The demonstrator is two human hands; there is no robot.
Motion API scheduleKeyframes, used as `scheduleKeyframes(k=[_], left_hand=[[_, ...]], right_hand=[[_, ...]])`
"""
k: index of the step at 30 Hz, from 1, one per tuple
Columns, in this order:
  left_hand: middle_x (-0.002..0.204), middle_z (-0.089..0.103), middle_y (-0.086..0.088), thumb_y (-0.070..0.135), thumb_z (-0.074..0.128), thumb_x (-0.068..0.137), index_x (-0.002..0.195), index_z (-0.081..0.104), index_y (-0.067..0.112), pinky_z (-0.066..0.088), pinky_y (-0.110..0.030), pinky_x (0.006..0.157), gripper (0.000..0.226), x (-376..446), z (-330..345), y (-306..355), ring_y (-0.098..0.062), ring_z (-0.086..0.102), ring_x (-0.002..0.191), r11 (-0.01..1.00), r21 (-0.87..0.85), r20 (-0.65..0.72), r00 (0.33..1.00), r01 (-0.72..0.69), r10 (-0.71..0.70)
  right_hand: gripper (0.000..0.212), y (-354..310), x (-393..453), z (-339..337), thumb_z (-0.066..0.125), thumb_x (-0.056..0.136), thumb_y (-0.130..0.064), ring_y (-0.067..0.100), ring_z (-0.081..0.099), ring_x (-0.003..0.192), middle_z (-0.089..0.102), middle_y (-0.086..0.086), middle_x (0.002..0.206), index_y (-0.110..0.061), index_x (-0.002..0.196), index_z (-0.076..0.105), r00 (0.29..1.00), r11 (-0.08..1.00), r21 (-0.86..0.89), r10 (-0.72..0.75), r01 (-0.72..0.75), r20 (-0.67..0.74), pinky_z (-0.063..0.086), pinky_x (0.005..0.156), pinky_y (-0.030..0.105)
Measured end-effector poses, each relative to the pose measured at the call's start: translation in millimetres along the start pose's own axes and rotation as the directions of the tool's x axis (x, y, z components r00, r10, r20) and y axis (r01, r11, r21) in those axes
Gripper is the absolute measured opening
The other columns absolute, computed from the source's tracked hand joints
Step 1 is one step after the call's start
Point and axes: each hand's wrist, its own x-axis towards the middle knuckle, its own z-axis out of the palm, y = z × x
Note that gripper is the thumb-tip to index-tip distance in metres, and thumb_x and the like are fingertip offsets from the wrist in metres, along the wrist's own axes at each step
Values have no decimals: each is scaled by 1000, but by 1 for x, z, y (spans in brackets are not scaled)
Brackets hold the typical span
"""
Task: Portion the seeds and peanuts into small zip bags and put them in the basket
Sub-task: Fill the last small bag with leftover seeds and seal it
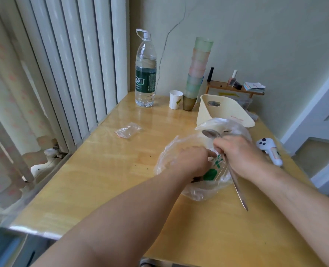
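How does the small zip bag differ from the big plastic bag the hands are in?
The small zip bag lies flat and untouched, left of the hands; the big plastic bag is bulged open and held by the left hand. The zip bag has a red strip at its mouth; the big bag has green print. Both are clear plastic on the table.

I read this as a lived-in home room: a wooden table (105,170) pushed into a corner, a white radiator (69,60) at ten o'clock, nail polish (233,79) on a little shelf (234,89) at one o'clock, stacked plastic cups (197,68) at twelve.
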Motion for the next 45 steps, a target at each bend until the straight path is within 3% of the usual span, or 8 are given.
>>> scheduleKeyframes(k=[8,14,17,21,25,30,36,45], left_hand=[[98,60,2,38,54,99,110,71,33,36,-45,90,21,17,20,9,-28,61,103,983,183,-80,997,3,12],[92,72,3,32,58,91,94,72,29,51,-35,76,15,-2,-7,-5,-20,64,88,987,-150,-33,998,-51,47],[95,73,5,37,63,78,89,77,30,53,-33,83,19,-21,-30,-25,-16,64,94,978,-192,34,996,-77,85],[102,72,10,29,62,82,96,81,38,49,-27,88,25,-39,-47,-41,-11,60,102,993,-105,110,992,-55,66],[113,68,7,9,56,94,119,76,28,44,-23,87,38,-37,-40,-49,-13,60,106,999,1,3,999,-53,53],[111,62,3,-4,48,89,123,64,24,48,-30,81,47,-37,-26,-57,-20,56,100,1000,26,-2,1000,-10,10],[115,71,-1,5,50,97,119,63,22,53,-32,81,30,-37,-21,-66,-22,61,103,998,-23,-160,985,55,-58],[114,64,-10,6,61,93,131,56,18,50,-37,73,40,-54,-27,-63,-30,62,103,981,188,-158,987,50,-20]], right_hand=[[47,23,-28,25,53,72,1,19,44,86,44,-11,86,-41,82,33,978,997,-7,82,-83,193,42,61,37],[31,24,-34,35,64,85,-17,23,51,88,51,-11,89,-33,88,38,996,997,21,76,-77,57,33,59,35],[27,15,-29,45,65,89,-23,24,50,90,49,-15,85,-32,90,40,1000,999,28,24,-24,-5,35,68,36],[28,-3,-19,54,71,89,-28,23,51,95,50,-16,84,-30,90,43,999,994,111,-1,6,-42,35,74,37],[21,-21,-8,59,73,84,-17,23,50,85,53,-12,76,-26,82,53,995,986,160,62,-50,-76,37,72,35],[20,-32,-7,62,54,88,-31,17,56,64,64,-2,65,-24,70,54,999,994,-104,-25,23,-22,46,67,37],[24,-30,1,42,65,93,-14,24,56,67,54,-7,69,-28,81,49,988,983,173,89,-66,-128,51,63,36],[18,-29,-4,22,58,83,-11,22,45,77,54,-4,73,-21,76,44,992,995,85,68,-59,-103,22,60,32]])
